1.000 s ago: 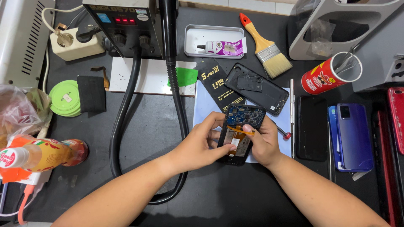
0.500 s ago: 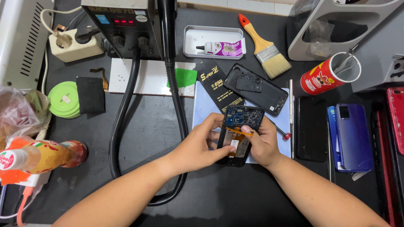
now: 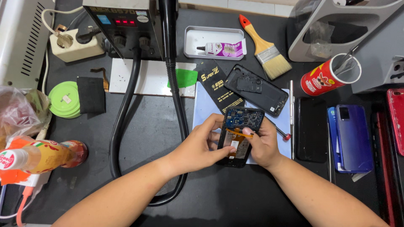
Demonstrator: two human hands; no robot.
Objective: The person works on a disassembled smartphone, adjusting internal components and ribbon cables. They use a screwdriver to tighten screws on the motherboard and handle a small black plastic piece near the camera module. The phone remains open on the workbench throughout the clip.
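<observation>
An opened phone (image 3: 242,126) with its back cover off lies on a pale blue mat (image 3: 208,105), showing a blue circuit board and an orange flex cable. My left hand (image 3: 202,145) grips the phone's left edge, thumb resting on its inside. My right hand (image 3: 261,145) holds the right edge, with fingertips on the orange cable. The removed black back cover (image 3: 256,90) lies just beyond the phone.
A soldering station (image 3: 122,25) with thick black hoses (image 3: 126,105) stands at the back left. A paintbrush (image 3: 265,48), a glue tube in a tray (image 3: 214,42), a red can of tools (image 3: 326,75), several phones (image 3: 353,138) at right, a bottle (image 3: 42,157) at left.
Both hands and the phone have stayed in place; only the fingertips have shifted slightly over the phone's inside.
</observation>
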